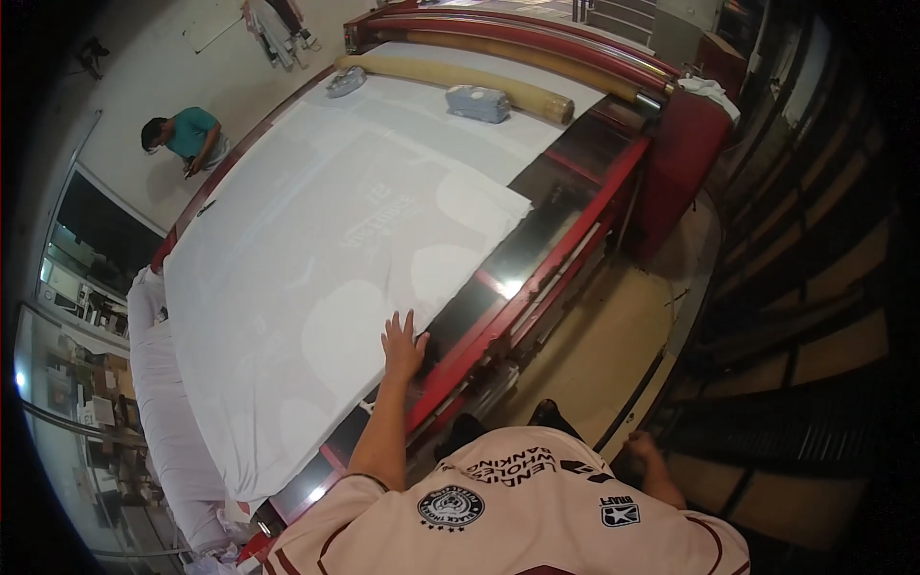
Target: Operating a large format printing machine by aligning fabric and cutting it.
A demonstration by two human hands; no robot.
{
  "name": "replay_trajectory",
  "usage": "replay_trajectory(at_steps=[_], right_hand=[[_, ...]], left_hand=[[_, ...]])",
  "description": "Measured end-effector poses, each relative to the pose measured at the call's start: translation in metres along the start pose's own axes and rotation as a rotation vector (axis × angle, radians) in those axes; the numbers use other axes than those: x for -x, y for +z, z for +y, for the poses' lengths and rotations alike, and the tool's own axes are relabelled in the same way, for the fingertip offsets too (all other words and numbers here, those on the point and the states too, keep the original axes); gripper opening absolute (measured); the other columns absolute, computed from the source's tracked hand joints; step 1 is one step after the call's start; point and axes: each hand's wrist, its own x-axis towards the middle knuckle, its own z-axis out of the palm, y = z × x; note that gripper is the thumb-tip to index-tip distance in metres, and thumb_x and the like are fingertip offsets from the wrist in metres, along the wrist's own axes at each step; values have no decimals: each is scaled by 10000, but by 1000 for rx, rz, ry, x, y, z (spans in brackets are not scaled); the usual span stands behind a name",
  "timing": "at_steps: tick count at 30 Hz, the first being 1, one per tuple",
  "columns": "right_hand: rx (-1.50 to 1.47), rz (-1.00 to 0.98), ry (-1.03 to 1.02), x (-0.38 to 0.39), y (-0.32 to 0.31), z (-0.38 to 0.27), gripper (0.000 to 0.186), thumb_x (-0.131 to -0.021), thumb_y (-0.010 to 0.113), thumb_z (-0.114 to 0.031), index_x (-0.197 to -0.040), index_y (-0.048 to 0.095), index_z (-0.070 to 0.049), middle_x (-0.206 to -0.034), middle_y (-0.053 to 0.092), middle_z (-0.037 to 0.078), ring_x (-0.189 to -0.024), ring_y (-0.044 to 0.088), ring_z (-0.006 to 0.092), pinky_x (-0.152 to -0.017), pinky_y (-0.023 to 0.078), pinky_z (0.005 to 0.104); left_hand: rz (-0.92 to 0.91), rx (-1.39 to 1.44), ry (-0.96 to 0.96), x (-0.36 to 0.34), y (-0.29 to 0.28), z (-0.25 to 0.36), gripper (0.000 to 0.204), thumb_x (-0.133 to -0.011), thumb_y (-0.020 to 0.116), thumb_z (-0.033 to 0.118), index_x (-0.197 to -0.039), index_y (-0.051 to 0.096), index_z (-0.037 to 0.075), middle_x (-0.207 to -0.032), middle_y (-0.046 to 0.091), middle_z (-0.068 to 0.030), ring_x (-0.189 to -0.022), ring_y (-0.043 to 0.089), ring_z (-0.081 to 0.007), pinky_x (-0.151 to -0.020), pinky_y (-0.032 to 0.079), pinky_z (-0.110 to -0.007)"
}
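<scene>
A wide white sheet of fabric (259,287) covers most of a large red-framed machine bed, with faint pale shapes and lettering showing through it. My left hand (404,353) is open, fingers spread, at the sheet's near right edge beside the dark strip of the bed. My right hand (642,448) hangs low at my right side, away from the fabric, its fingers curled in; nothing shows in it. Farther back on the bed lie a long yellowish-brown roll (460,84) and two grey wrapped bundles, one on the right (478,103) and one on the left (346,81).
A red rail (537,307) runs along the bed's near side, ending at a red machine housing (680,163). Rollers span the far end. Bunched white cloth (168,412) hangs at the left end. Beyond the left edge stands another person (190,139), head bowed. Dark slatted racks (795,316) rise at right.
</scene>
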Motion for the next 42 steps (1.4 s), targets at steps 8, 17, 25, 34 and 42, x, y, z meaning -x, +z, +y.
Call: replay_trajectory(at_steps=[8, 17, 25, 34, 42], right_hand=[[-315, 320, 20, -17, -140, 35, 427, -874, 737, -146, -1256, 633, 13, -1099, 715, 156, -996, 682, 265, -886, 527, 369], [-402, 168, 163, -6, -41, 150, 113, -857, 667, -80, -959, 698, -41, -827, 679, 96, -753, 626, 210, -695, 499, 357], [-239, -134, 183, -49, -79, 65, 238, -855, 717, -179, -1050, 728, -43, -1025, 728, 160, -946, 683, 274, -847, 523, 386], [40, 171, -95, -227, -287, -174, 322, -854, 715, -190, -1154, 717, -74, -1129, 725, 164, -1055, 694, 318, -901, 532, 377], [377, -38, -408, -333, -380, -358, 455, -823, 766, -235, -1234, 675, -60, -1066, 741, 165, -968, 719, 277, -880, 549, 375]], left_hand=[[-95, -2, -26, -80, 45, 91, 746, -939, 645, 419, -1561, 322, 164, -1588, 275, -255, -1454, 253, -489, -1131, 257, -664], [-92, -25, -38, -153, 76, 150, 751, -931, 654, 424, -1561, 323, 182, -1589, 271, -251, -1456, 248, -497, -1126, 254, -678], [143, -47, -70, -231, 117, 206, 688, -985, 569, 411, -1565, 314, 143, -1593, 279, -225, -1468, 255, -458, -1147, 207, -677], [210, -136, -219, -243, 130, 226, 535, -1004, 501, 432, -1457, 517, 147, -1536, 432, -138, -1476, 267, -409, -1179, 106, -668], [261, -128, -252, -242, 124, 229, 513, -990, 541, 409, -1429, 548, 144, -1537, 430, -148, -1471, 278, -415, -1185, 119, -650]])
